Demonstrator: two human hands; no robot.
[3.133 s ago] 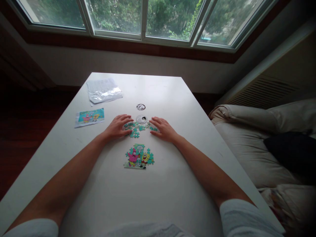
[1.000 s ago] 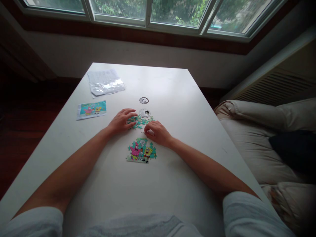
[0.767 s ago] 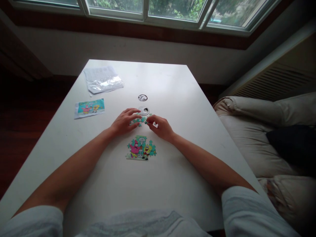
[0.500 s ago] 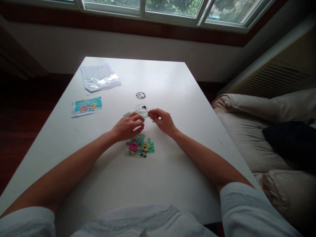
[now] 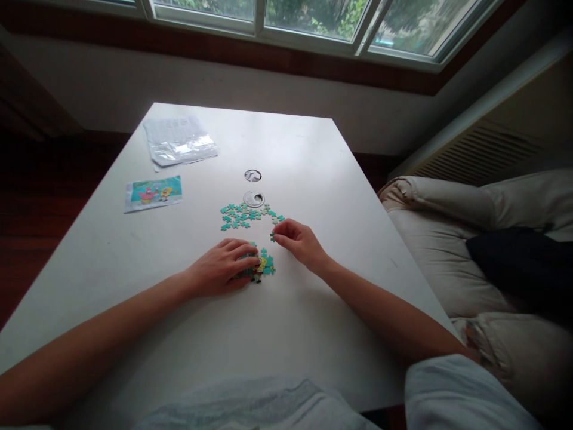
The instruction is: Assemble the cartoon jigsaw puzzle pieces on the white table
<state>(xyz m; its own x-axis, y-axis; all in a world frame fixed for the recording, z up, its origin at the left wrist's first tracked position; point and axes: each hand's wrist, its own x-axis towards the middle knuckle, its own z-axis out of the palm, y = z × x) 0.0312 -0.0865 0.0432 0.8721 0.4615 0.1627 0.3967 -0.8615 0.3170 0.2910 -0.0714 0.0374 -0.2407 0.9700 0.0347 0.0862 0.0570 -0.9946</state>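
Note:
My left hand [image 5: 226, 267] lies flat over the left part of a partly joined jigsaw puzzle [image 5: 264, 263], its fingers stretched out. The yellow cartoon figure and some teal pieces show to the right of the fingertips. My right hand [image 5: 301, 242] pinches a small teal puzzle piece [image 5: 273, 237] between thumb and forefinger, just above and right of the joined part. Beyond both hands, several loose teal puzzle pieces [image 5: 235, 216] are spread on the table.
Past the loose pieces, the white table [image 5: 295, 155] has two round fittings, a nearer one [image 5: 253, 199] and a farther one [image 5: 253, 175]. At the left lie a picture sheet [image 5: 153, 193] and papers with a clear plastic bag [image 5: 181, 142]. A beige sofa [image 5: 430, 251] stands right.
My left hand has come down from the loose pieces onto the joined puzzle. My right hand has moved nearer to me with a piece pinched in it, uncovering the loose pieces.

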